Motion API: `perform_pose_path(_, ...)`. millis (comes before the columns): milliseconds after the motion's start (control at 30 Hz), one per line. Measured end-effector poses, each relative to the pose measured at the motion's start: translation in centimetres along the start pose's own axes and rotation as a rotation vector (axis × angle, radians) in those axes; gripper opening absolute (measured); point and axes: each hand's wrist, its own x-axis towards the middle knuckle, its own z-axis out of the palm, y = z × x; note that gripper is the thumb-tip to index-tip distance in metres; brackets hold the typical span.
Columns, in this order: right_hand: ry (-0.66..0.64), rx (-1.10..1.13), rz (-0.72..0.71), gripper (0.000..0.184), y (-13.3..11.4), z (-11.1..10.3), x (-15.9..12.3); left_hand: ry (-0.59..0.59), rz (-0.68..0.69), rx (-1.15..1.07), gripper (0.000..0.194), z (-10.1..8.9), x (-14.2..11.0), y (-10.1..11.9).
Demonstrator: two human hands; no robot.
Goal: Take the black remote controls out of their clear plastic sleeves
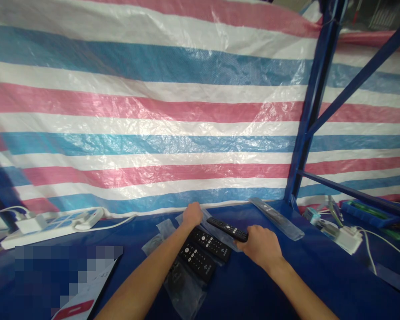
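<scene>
My right hand (262, 245) is closed around the near end of a black remote control (228, 228), with its button side up. The remote slants across a clear plastic bag (209, 223). At the far end of that bag my left hand (192, 214) is closed on the plastic, its fingertips mostly hidden. Below my left hand, beside my forearm, two more black remotes (210, 243) (196, 258) lie side by side. Nearest me lies a bagged remote (180, 278), partly covered by my forearm.
Another bagged remote (276, 218) lies at the back right of the blue table (253, 289). A white power strip (53, 229) with cables stands left, near a blurred-out panel (66, 275). White adapters (348, 239) sit right, beyond a blue metal post (308, 120). Striped sheeting (153, 106) hangs behind.
</scene>
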Motion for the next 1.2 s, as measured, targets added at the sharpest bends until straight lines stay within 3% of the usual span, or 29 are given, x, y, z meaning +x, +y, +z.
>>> perform_pose_path(200, -0.001, 0.012, -0.017, 0.042, -0.4, 0.2, -0.3, 0.003, -0.011, 0.024, 0.018, -0.1, -0.2, 0.3)
perform_pose_path(500, 0.146, 0.035, 0.083, 0.042, 0.7, -1.6, -0.1, 0.039, -0.007, -0.046, 0.019, 0.5, 0.4, 0.2)
perform_pose_path(733, 0.056, 0.009, 0.018, 0.039, -0.7, 0.4, 0.0, -0.002, 0.035, -0.025, 0.017, 0.5, 0.4, -0.3)
perform_pose_path(833, 0.024, 0.045, -0.025, 0.047, -0.4, 0.6, 0.2, 0.004, 0.036, 0.006, 0.017, 0.3, 0.1, -0.4)
perform_pose_path(933, 0.062, 0.087, -0.016, 0.057, 1.8, -0.2, 0.8, 0.016, 0.051, 0.031, 0.018, 0.0, -0.2, -0.4)
perform_pose_path(1067, 0.162, -0.021, 0.254, 0.045, 7.1, -1.3, 2.3, 0.074, 0.07, 0.051, 0.023, -0.9, -0.6, -0.3)
perform_pose_path(1200, 0.011, -0.047, 0.277, 0.032, 10.8, -0.6, 3.2, 0.116, 0.108, 0.068, 0.025, -2.0, -1.0, 0.1)
